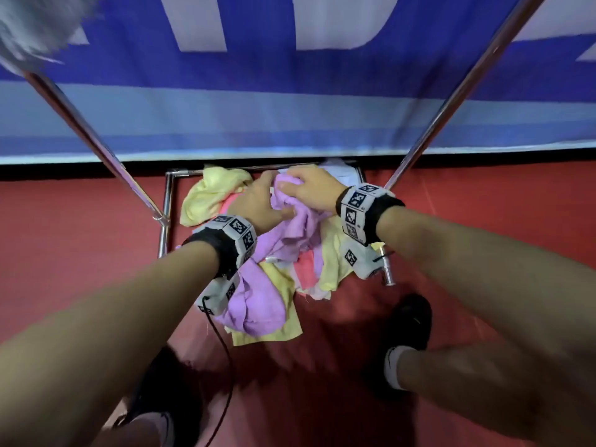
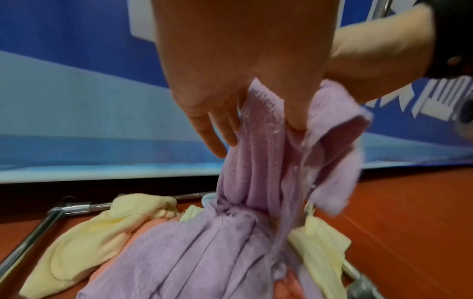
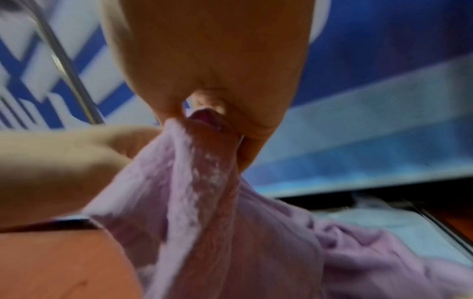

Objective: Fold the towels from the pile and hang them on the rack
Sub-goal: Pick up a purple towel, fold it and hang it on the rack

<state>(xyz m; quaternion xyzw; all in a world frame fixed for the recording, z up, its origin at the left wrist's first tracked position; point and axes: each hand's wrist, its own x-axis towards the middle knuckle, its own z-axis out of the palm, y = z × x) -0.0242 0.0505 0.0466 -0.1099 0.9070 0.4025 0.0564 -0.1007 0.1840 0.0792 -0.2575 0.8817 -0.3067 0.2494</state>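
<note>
Both hands (image 1: 283,198) gripping purple towel (image 2: 258,161), hanging lengthwise downward

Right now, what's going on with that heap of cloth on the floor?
A person is bent over a pile of towels lying on the base of a metal rack. Both hands grip one purple towel: the left hand and the right hand pinch its upper edge, lifting it off the yellow towels. Nothing is folded yet.
</note>
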